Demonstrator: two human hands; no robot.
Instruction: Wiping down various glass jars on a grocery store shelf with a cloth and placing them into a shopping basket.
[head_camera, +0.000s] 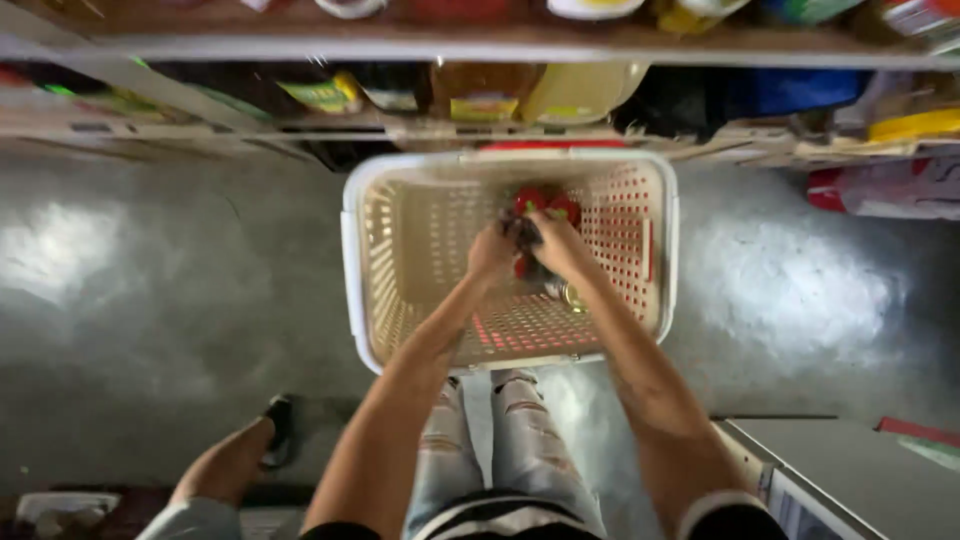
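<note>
A cream plastic basket (400, 230) with perforated walls stands on the grey floor in front of me. Both my arms reach down into it. My left hand (490, 255) and my right hand (560, 245) are close together, closed on a dark packet (523, 232) with red parts, held inside the basket. Red round items (548, 203) lie just beyond the hands at the basket's far side. A small round shiny lid or can (573, 296) shows under my right wrist. What the packet is cannot be made out.
Shelves (480, 45) stocked with bottles and packets run along the far side. A red and white sack (880, 190) lies at right. A grey box corner (850, 470) is at lower right. Another person's foot in a dark sandal (250, 450) is at lower left.
</note>
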